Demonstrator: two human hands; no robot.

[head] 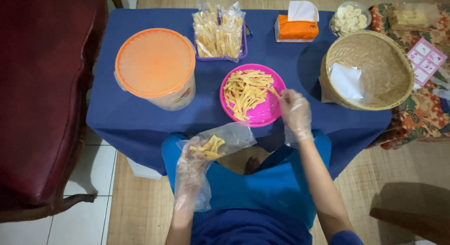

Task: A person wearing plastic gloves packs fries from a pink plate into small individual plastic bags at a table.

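A pink plate (268, 114) heaped with yellow stick snacks (246, 92) sits near the front edge of a low table covered in blue cloth (140, 111). My right hand (295, 111), in a clear plastic glove, rests at the plate's right rim with its fingertips pinching at the sticks. My left hand (193, 163), also gloved, is over my lap and holds a small clear plastic bag (227, 137) with a few sticks (208, 147) inside.
An orange-lidded round tub (154, 62) stands at the left. Filled snack bags (219, 31) lie in a purple tray at the back. An orange tissue box (295, 27), a jar of round snacks (350, 17) and a woven basket (375, 62) sit to the right. A dark red chair (42, 99) stands on the left.
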